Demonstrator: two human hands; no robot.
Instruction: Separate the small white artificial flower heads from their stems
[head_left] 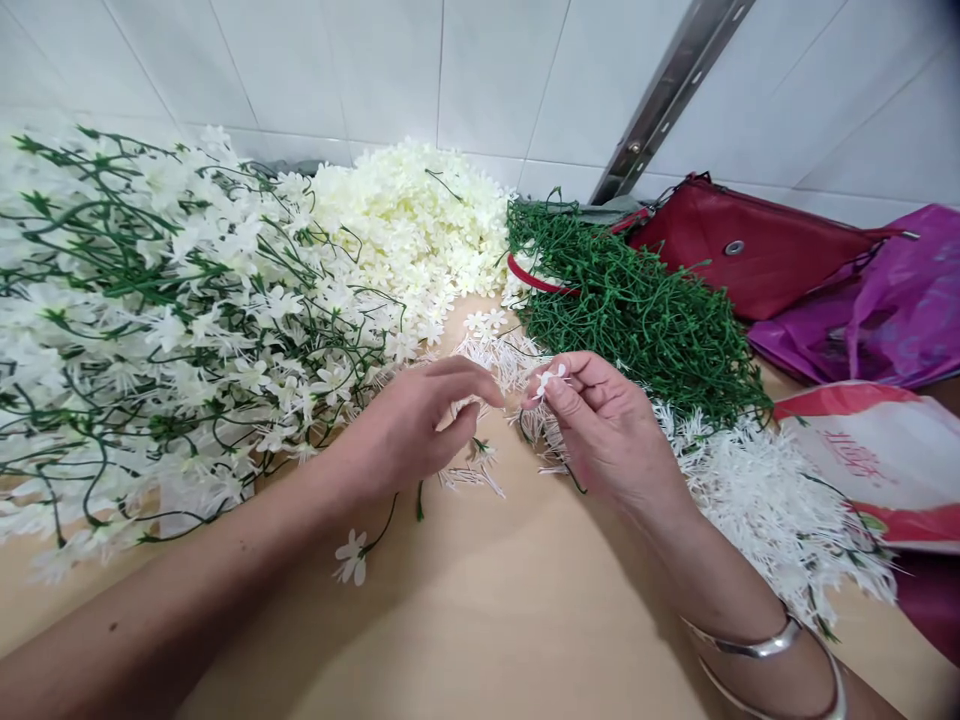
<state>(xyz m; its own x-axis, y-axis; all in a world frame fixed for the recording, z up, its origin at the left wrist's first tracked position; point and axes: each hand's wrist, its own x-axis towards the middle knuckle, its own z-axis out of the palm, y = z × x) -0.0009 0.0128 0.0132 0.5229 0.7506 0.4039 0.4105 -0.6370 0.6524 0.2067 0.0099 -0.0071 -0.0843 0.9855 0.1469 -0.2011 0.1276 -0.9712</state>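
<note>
My right hand [611, 425] pinches a small white artificial flower [551, 380] between thumb and fingers. A dark green stem shows just below that hand; whether it joins the flower is hidden. Close by on the left, my left hand [420, 420] has its thumb and index finger apart, with nothing visible between them. Under its wrist lies a finished-looking white flower [351, 558] on a curved green stem. Between and beyond my hands, thin white stamen pieces [499, 355] are scattered over the table [495, 600].
Stemmed white flowers [172, 300] are heaped at left. Cream petals [420, 220] are piled behind. Green stems [622, 300] lie right of centre, with white stamens [772, 495] in front. A red bag [750, 250], purple plastic bag [877, 300] and red-white bag [885, 450] are at right.
</note>
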